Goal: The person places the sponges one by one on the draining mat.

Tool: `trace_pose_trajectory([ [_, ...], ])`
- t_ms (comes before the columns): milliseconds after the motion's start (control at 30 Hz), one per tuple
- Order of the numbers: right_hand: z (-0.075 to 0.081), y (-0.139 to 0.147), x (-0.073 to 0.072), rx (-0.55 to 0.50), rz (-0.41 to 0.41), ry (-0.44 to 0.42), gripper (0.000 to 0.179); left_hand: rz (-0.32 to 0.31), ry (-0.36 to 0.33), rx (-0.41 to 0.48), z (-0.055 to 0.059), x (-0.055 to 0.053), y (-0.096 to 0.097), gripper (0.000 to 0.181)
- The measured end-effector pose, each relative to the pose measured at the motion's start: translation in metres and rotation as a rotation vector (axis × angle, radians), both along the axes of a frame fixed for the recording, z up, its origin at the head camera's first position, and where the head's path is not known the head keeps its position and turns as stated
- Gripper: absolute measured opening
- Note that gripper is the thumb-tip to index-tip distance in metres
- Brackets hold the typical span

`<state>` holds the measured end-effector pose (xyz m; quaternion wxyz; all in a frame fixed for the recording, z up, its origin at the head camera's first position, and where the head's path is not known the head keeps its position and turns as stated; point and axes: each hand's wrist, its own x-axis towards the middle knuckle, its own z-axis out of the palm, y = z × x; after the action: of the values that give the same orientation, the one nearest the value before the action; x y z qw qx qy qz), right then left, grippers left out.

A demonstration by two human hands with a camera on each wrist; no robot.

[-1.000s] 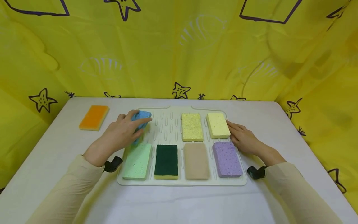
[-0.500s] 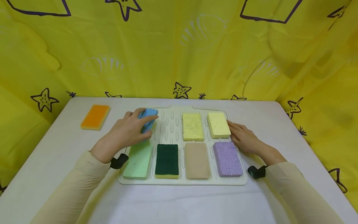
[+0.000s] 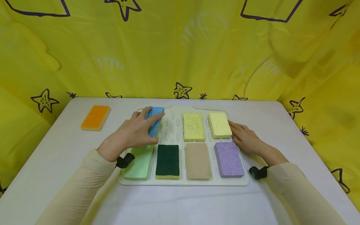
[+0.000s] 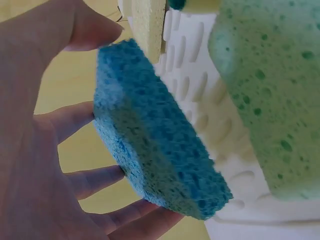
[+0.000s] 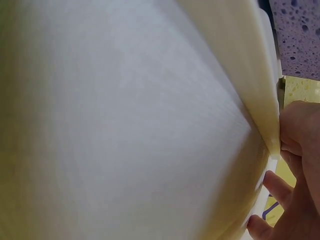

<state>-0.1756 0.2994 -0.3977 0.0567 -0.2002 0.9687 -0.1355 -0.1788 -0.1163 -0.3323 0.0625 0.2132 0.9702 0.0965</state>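
My left hand (image 3: 135,129) grips a blue sponge (image 3: 155,122) between thumb and fingers, over the far left part of a white ridged tray (image 3: 184,183). In the left wrist view the blue sponge (image 4: 150,125) is tilted, its lower end near the ridges. My right hand (image 3: 247,139) rests at the tray's right edge with its fingers fairly straight, beside a pale yellow sponge (image 3: 220,125). In the right wrist view its fingertips (image 5: 276,186) touch the tray's rim.
A speckled yellow sponge (image 3: 194,127) lies in the tray's back row. Light green (image 3: 139,165), dark green (image 3: 167,160), beige (image 3: 198,161) and purple (image 3: 229,159) sponges form the front row. An orange sponge (image 3: 96,117) lies on the white table left of the tray.
My left hand has carried the blue sponge to the right and slightly away from me, above the tray. My right hand and the other sponges have stayed put.
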Motion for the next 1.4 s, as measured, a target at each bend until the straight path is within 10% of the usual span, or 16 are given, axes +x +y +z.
trace_pose_trajectory([
  [1400, 0.003, -0.001, -0.001, 0.012, -0.010, -0.033, 0.053, -0.088, -0.061, -0.044, -0.005, -0.017, 0.037, 0.063],
])
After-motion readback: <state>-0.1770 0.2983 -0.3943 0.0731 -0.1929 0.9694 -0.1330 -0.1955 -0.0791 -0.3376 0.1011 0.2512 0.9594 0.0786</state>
